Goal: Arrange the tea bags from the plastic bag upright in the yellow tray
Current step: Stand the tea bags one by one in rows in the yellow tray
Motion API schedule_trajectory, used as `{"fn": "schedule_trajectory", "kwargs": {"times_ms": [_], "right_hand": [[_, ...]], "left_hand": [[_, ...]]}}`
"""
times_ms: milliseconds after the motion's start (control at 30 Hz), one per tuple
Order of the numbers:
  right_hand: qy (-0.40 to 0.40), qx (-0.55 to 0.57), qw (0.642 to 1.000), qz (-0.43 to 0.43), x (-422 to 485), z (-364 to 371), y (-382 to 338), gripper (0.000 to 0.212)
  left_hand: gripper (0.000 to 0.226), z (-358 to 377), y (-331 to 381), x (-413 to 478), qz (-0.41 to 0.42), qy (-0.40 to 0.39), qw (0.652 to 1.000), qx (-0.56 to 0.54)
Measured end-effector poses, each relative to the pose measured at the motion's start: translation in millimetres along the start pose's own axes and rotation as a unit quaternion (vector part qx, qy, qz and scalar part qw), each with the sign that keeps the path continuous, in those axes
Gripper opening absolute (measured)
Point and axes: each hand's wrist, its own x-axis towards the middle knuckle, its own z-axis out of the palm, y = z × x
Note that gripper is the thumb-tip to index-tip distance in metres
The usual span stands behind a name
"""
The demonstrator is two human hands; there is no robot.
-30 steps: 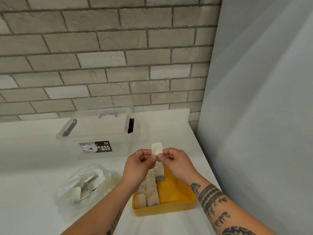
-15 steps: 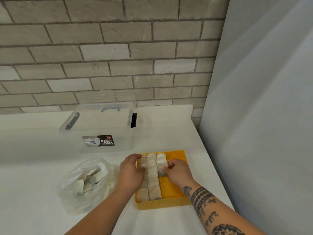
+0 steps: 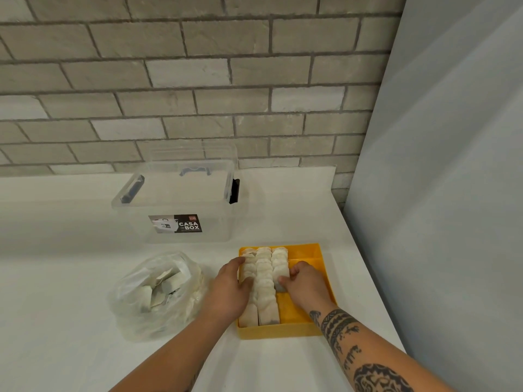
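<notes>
tea bags [image 3: 264, 281]: three upright rows in yellow tray [image 3: 307, 250], third row part-filled
left hand [image 3: 230, 287]: presses against left row
right hand [image 3: 304, 281]: pinches third row's end bag
plastic bag [image 3: 158, 292]: more bags inside, on table [image 3: 62, 292]

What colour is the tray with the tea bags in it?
Yellow. The tray shows it best in the head view, on its bare right side.

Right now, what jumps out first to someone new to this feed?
The yellow tray at the counter's right front, with three rows of upright tea bags packed along its left side. Both hands are in it: the left hand presses against the left row, the right hand grips the short third row's nearest bag. A crumpled plastic bag with more bags lies left of the tray, a clear box behind.
</notes>
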Motion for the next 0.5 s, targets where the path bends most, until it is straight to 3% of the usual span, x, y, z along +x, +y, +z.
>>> {"fn": "schedule_trajectory", "kwargs": {"times_ms": [500], "right_hand": [[-0.011, 0.008, 1.0, 0.005, -4.0, -3.0, -2.4, 0.045]], "left_hand": [[0.05, 1.9, 2.4, -2.5, 0.026, 0.011, 0.999, 0.04]]}}
